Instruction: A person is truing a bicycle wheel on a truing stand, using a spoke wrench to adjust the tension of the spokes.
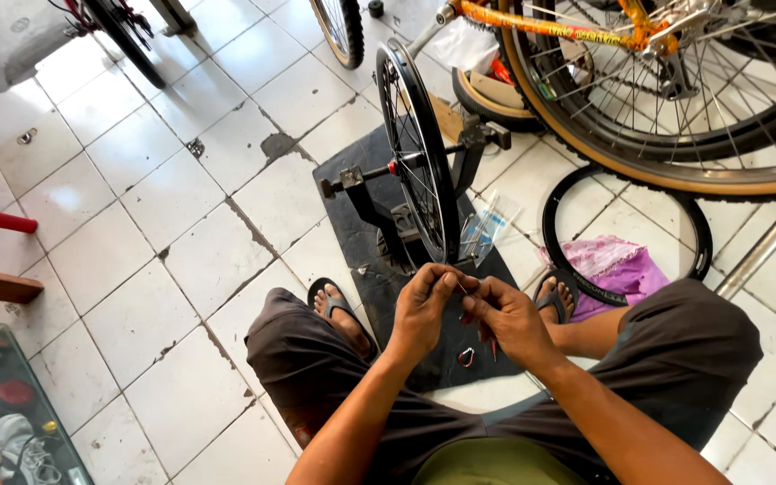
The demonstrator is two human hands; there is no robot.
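White floor tiles (136, 224), grimy at the joints, fill the view from a head-worn camera looking down at a seated person's lap and knees in dark shorts. At the centre, slightly toward 5 o'clock, both hands meet. The left hand (424, 310) pinches a thin metal spoke (465, 289) between thumb and fingertips; the right hand (507, 319), touching it, closes its fingers on the same spoke's lower part. A small red-handled tool seems tucked in the right hand, though it is too hidden to be sure.

Just above the hands, toward 12 o'clock, a black bicycle wheel (417, 153) stands upright in a dark truing stand (379, 211), which sits on a black mat (361, 180). A small metal spoke key (466, 357) lies on the mat below the hands — between the knees. Feet in black sandals rest on either side of the mat.

At 3 o'clock a loose black tyre (568, 193) lies flat on the tiles, with a pink cloth (612, 265) over its near edge. At 1 o'clock stands an orange-framed bicycle (568, 29) with a tan-walled tyre — its wheel near the stand.
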